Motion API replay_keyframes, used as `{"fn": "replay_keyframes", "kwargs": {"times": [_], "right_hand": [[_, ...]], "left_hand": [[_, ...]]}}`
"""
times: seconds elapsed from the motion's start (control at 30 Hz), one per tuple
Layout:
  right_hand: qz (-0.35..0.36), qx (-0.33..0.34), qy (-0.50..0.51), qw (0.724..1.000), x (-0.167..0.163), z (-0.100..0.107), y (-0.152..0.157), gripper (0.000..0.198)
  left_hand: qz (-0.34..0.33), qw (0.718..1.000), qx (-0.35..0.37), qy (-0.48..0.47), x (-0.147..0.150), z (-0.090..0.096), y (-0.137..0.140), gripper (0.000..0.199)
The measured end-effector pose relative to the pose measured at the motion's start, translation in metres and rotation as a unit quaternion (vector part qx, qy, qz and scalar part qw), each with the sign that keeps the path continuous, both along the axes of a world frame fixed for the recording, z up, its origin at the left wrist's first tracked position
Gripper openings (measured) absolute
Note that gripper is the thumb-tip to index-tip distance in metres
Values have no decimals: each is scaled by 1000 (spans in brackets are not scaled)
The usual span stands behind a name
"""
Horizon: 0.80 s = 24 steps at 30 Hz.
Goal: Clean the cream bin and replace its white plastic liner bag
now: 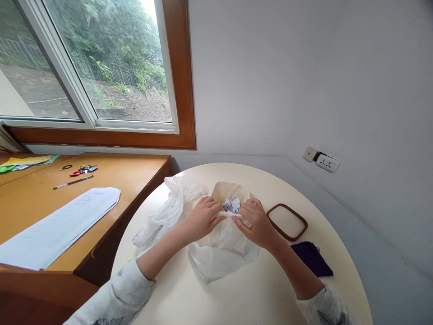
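Observation:
A small cream bin [221, 190] stands on the round table, with crumpled white paper [232, 205] inside it. A thin white plastic bag [216, 259] hangs over the bin's near side and spreads onto the tabletop. My left hand [206, 214] pinches the bag's edge at the near left of the bin's rim. At the near right of the rim, my right hand [253, 219] also has its fingers closed on the bag. Another stretch of translucent white plastic [172, 203] lies bunched to the left; whether it joins the same bag I cannot tell.
To the right on the round table [162, 293] lie a brown rounded frame [302, 221] and a dark purple cloth pouch [313, 258]. The wooden desk [135, 174] at left carries paper sheets [64, 225], a pen [72, 182] and keys [84, 169]. A wall socket [327, 163] is behind.

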State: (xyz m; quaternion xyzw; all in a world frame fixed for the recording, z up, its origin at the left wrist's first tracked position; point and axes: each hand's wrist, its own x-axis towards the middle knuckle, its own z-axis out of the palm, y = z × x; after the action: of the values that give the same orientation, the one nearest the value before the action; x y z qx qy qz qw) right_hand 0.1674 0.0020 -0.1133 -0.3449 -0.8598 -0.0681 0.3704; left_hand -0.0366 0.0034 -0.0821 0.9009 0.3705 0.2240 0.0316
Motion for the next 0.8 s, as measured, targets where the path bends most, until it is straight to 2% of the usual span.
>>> {"fn": "replay_keyframes", "kwargs": {"times": [0.2, 0.3, 0.37, 0.43, 0.53, 0.6, 0.67, 0.73, 0.8], "right_hand": [[7, -6, 11, 1000, 0, 1, 1, 17], [33, -40, 44, 998, 4, 4, -4, 4], [43, -70, 95, 992, 12, 6, -8, 17], [15, -85, 162, 983, 23, 6, -10, 28], [-83, -101, 212, 968, 48, -1, -8, 20], [-147, -141, 170, 964, 68, -12, -4, 18], [-200, -201, 80, 956, 87, -26, -2, 20], [-251, -267, -11, 930, 103, -42, -2, 21], [-289, -330, -69, 896, 113, -56, -4, 22]], "left_hand": [[14, 999, 19, 32, 3, 3, -3, 23], [27, 998, 26, 42, 7, 5, -5, 24], [33, 998, 26, 46, 10, 5, -7, 24], [38, 998, 25, 49, 14, 4, -7, 25], [47, 998, 25, 40, 18, 1, -7, 25], [49, 998, 20, 24, 19, -1, -8, 24], [44, 999, 10, -4, 20, -2, -10, 18], [37, 999, 6, -39, 20, -3, -12, 13], [36, 996, 18, -75, 18, -3, -13, 19]]}}
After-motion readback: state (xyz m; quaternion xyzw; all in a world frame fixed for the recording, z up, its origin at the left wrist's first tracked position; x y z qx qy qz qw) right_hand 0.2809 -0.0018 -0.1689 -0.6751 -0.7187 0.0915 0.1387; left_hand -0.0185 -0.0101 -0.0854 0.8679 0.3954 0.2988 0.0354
